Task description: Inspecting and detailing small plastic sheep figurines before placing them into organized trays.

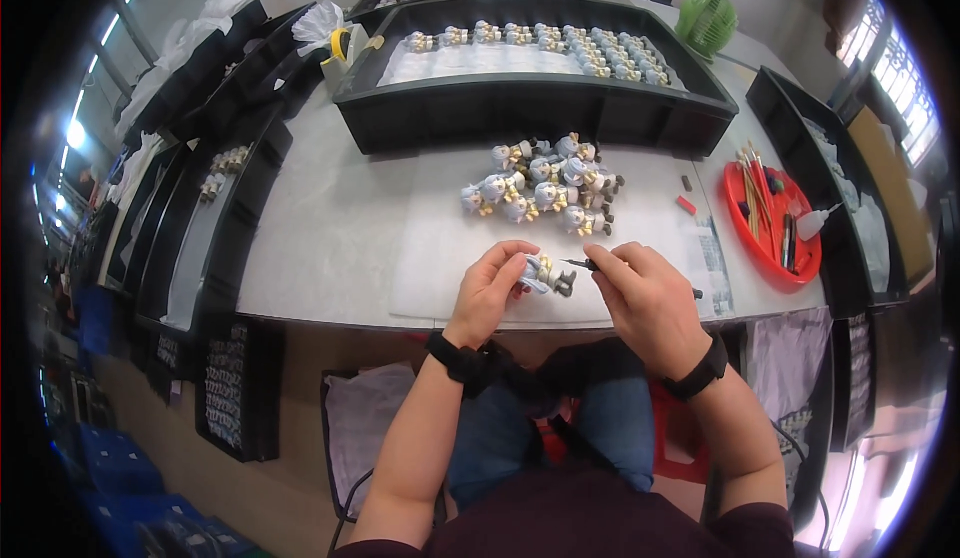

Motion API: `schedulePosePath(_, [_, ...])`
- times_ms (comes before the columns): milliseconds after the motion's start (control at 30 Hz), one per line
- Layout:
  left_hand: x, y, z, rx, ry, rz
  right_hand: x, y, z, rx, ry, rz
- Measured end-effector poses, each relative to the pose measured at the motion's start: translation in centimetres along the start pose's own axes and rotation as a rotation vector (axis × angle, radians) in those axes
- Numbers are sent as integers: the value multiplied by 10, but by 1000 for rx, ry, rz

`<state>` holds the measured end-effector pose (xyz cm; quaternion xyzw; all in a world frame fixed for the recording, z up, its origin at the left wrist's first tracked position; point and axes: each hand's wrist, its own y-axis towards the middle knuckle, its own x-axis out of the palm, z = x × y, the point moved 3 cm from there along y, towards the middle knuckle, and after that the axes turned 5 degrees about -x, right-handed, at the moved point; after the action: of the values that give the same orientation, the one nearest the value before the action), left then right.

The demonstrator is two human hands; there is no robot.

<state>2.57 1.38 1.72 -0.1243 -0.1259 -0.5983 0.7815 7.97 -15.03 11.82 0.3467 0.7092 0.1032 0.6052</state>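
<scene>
Pinching a blue-haired figurine (pixel 543 276) over the counter (pixel 310 258) by its near edge, the left hand (pixel 492 286) faces the right hand (pixel 645 303), which grips a thin-tipped black tool (pixel 582 263) just beside the figurine.

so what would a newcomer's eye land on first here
Probably the bright red tray at the table's right side. Next, perhaps, the pile of figurines in front of the black crate. Then, near the table's close edge, the left hand holding one figurine and the right hand a thin tool.
</scene>
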Motion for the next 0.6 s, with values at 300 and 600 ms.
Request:
schedulePosePath(300, [3, 0, 1, 28, 154, 87, -11, -2, 8, 304, 712, -8])
schedulePosePath(600, [1, 3, -3, 41, 174, 60, 14, -16, 7, 247, 1029, 136])
